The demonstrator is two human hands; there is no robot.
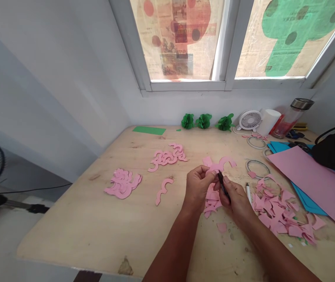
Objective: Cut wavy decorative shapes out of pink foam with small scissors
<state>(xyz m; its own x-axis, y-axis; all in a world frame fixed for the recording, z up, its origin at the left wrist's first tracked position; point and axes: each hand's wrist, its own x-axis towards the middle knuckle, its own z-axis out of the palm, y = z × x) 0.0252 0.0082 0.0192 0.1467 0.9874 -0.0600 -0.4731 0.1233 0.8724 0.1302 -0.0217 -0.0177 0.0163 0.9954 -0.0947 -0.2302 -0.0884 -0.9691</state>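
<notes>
Two hands: left hand [198, 184] has thumb and fingers pinched on a small pink paper piece [214, 168], apparently to steady it; right hand [236, 197] is clamped round a slim black tool [222, 185], tip at the paper, likely for control.
Under them: loose pink paper pieces [211, 201], left of the heap of jagged pink paper scraps [277, 211].
White-barrelled pen [248, 192]: just left of the heap, probably for easy reach.
Scalloped pink paper cut-outs [123, 186]: well left of the heap, perhaps so scraps don't mix in.
Large pink sheet [311, 180]: right of the heap, overlapping blue sheets [310, 201].
</notes>
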